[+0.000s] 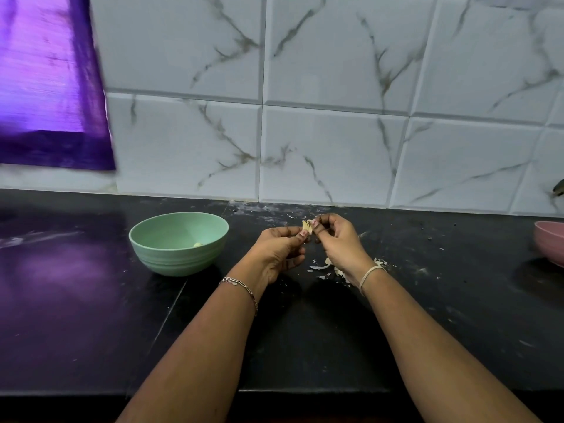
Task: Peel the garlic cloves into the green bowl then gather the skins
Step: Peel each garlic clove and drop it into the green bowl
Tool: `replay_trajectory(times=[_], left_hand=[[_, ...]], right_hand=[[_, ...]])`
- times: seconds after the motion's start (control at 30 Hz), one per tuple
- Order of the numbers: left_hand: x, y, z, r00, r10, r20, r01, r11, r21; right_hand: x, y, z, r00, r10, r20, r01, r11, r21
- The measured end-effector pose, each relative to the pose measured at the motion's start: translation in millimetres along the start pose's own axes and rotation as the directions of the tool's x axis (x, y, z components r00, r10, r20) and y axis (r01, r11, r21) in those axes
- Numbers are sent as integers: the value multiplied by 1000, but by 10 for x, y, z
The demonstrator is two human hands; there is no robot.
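Garlic clove [306,226], seemingly part-skinned, pinched from both sides. The fingers [302,234] of my left hand [279,251] curl round its lower end, and those of my right hand [338,242] nip it at the top, apparently on loose skin. Green bowl [177,259] stands at 9 o'clock from the hands, near but apart, with one peeled clove [197,244] inside. Shed skins [323,267] lie scattered on the tabletop [305,346] at 5 o'clock, partly hidden by my right wrist. Pink bowl [549,245] sits at 3 o'clock, cut by the frame edge. Risks, as I judge them: a hard tug could shoot the clove out of my pinch onto the tabletop, and my wrist could brush the light skins wider, making them harder to gather.
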State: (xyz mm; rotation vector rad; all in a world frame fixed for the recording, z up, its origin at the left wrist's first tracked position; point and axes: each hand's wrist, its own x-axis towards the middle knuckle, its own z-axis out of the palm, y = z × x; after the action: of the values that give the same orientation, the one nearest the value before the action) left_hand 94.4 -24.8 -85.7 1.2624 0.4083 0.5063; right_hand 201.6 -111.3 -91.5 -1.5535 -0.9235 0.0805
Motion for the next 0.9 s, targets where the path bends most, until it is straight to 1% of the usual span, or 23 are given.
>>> replay_trajectory(times=[0.1, 0.17, 0.23, 0.27, 0.3, 0.37, 0.5, 0.67, 0.8, 0.83, 0.9], left_hand=[[-4, 18, -9, 1000, -6, 0, 6, 1000, -27], [-8, 25, -19, 1000, -12, 2, 12, 999, -47], [-7, 24, -30, 1000, -24, 8, 24, 998, -51], [-8, 24, -37, 1000, -28, 13, 29, 998, -49], [-8, 19, -36, 999, -32, 17, 33, 998, -47], [-7, 11, -35, 999, -31, 19, 31, 999, -41], [-8, 5, -20, 999, -32, 39, 33, 999, -26], [-10, -14, 14, 995, -69, 73, 65, 997, 49], [-25, -12, 14, 995, -67, 68, 63, 996, 56], [-24, -12, 12, 997, -58, 60, 55, 997, 52], [-23, -19, 13, 999, -34, 36, 32, 998, 59]], right_hand=[[9, -18, -58, 999, -13, -37, 10, 998, -63], [17, -29, -165, 995, -74, -60, 61, 980, -189], [11, -20, -293, 991, -129, -28, 106, 906, -410], [2, -18, -342, 992, -130, -2, 111, 856, -505], [-11, -12, -386, 993, -114, 18, 104, 814, -572], [-30, 7, -439, 997, -66, 44, 79, 771, -632], [-71, -10, -502, 997, -18, 77, 67, 699, -712], [-70, -10, -528, 999, -26, 40, 46, 723, -689], [-82, -35, -534, 999, -37, 36, 51, 695, -717], [-72, -32, -532, 998, -51, 28, 56, 703, -709], [-51, -31, -494, 997, -81, 10, 68, 762, -645]])
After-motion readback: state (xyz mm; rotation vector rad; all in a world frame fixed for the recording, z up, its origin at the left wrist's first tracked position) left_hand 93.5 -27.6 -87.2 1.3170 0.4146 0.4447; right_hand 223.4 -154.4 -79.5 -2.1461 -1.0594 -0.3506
